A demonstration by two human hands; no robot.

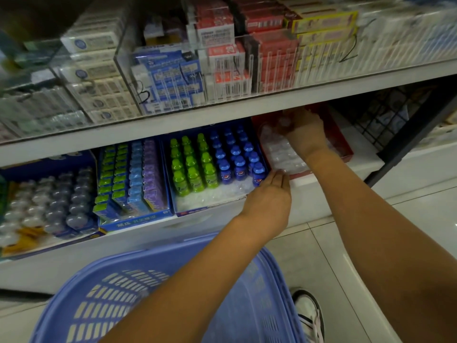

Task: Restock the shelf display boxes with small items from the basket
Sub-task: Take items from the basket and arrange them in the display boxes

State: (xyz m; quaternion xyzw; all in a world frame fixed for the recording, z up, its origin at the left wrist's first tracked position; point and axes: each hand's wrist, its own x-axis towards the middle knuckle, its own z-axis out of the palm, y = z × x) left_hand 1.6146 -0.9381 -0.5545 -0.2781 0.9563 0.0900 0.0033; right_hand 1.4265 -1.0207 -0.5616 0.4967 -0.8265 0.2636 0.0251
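The right hand [306, 133] reaches into the red display box [344, 146] at 1 o'clock, fingers curled on blurred clear items [279, 154] – the left hand [269, 194], fingers straight, touches its front edge; the blue basket [103, 305] sits at 6 o'clock

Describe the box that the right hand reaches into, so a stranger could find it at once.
Find the lower white shelf. Follow its row of boxes to the right end, past the box of green and blue bottles. There sits the only red box, holding clear plastic packaging.
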